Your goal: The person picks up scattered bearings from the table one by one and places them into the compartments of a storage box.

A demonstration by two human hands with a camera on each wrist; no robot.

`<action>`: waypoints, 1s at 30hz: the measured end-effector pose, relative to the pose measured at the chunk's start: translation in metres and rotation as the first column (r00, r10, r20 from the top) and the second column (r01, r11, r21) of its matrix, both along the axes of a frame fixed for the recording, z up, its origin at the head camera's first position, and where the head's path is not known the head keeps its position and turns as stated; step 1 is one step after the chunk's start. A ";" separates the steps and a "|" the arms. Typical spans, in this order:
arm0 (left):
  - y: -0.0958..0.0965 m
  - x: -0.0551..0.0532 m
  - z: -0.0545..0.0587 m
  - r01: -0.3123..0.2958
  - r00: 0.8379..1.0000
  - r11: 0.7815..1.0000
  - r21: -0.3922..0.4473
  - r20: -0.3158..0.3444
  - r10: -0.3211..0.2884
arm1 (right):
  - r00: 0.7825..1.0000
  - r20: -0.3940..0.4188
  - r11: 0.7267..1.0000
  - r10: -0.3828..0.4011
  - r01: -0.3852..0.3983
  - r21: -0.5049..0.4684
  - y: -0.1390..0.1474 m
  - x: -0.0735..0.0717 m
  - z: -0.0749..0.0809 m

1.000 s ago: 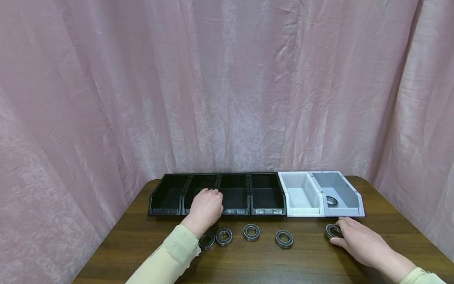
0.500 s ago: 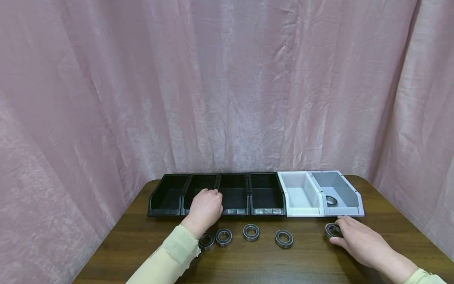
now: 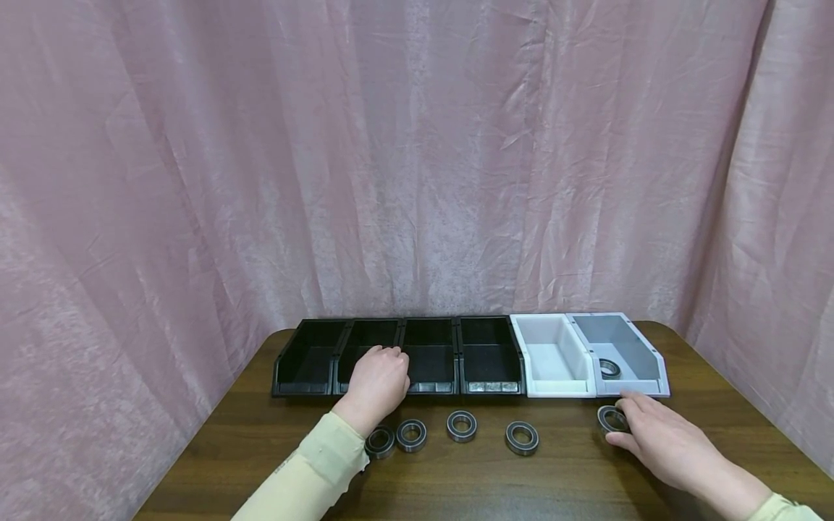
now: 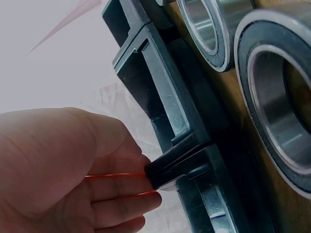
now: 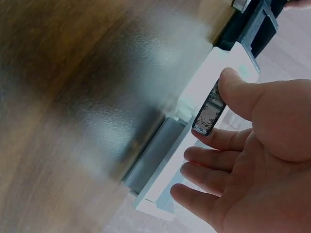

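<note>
While a dark steel, ring-shaped bearing point(image 5: 209, 112) is pinched between the thumb and the fingers of the right hand point(image 3: 671, 445), the adjoining walls of two open-fronted black plastic bins point(image 3: 491, 347) are gripped by the left hand point(image 3: 378, 380). The pinched bearing is held just in front of the light grey plastic bin point(image 3: 615, 341), which is placed at the right end of the row; whether the brown wooden table point(image 3: 456, 485) is touched by its lower side cannot be told. By the left hand, whose fingers are curled, the second and the third black bins, counted from the left, are held at their upper edge. Inside the grey bin, a second bearing point(image 3: 609, 377) is seen near the front left corner. Between the grey bin and the four black ones, a white plastic bin point(image 3: 554, 347) is placed. In front of the row, four more bearings point(image 3: 511, 439) are laid flat on the table: one is partly hidden by the pale yellow left sleeve point(image 3: 335, 452), one is just beside it, and two are spaced apart farther to the right. Behind the table, a pink velvety curtain point(image 3: 417, 181) is hung in folds.
</note>
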State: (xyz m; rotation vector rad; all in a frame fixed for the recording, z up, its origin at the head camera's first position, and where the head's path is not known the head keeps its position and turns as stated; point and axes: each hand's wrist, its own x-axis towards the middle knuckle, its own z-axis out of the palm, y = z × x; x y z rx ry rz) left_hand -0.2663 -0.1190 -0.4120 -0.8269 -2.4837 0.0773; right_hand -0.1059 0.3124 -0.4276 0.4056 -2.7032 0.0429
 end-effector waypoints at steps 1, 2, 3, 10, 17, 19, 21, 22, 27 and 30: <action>0.000 0.000 0.000 0.001 1.000 1.000 0.000 -0.002 -0.001 | 1.000 0.003 1.000 -0.006 0.006 -0.001 -0.001 0.000 0.001; 0.000 0.000 0.000 0.002 1.000 1.000 -0.001 -0.006 -0.002 | 1.000 0.007 1.000 -0.010 0.010 -0.004 -0.001 0.000 0.001; 0.000 0.000 0.000 0.003 1.000 1.000 -0.001 -0.008 -0.003 | 1.000 0.007 1.000 -0.013 0.013 -0.005 -0.002 0.000 0.002; 0.000 0.000 0.001 0.001 1.000 1.000 -0.003 -0.009 -0.001 | 1.000 0.006 1.000 -0.016 0.016 -0.021 -0.006 0.000 0.006; 0.000 0.001 0.001 -0.002 1.000 1.000 -0.002 0.014 0.002 | 1.000 -0.003 1.000 -0.011 0.011 -0.027 -0.010 0.001 0.009; 0.000 0.001 0.001 -0.002 1.000 1.000 -0.001 0.012 0.002 | 1.000 -0.007 1.000 -0.007 0.007 -0.025 -0.011 0.000 0.010; 0.000 0.001 0.001 -0.001 1.000 1.000 0.000 0.007 0.001 | 1.000 -0.013 1.000 -0.004 0.004 -0.025 -0.012 -0.001 0.012; 0.000 0.001 0.001 -0.001 1.000 1.000 0.001 0.005 0.001 | 1.000 -0.017 1.000 -0.004 0.003 -0.024 -0.013 -0.002 0.013; 0.000 0.001 0.001 -0.001 1.000 1.000 0.001 0.003 0.001 | 0.999 -0.037 1.000 0.011 -0.012 -0.028 -0.016 -0.006 0.018; 0.000 0.001 0.001 0.000 1.000 1.000 0.000 0.004 0.000 | 0.998 -0.051 0.999 0.022 -0.024 -0.037 -0.018 -0.008 0.022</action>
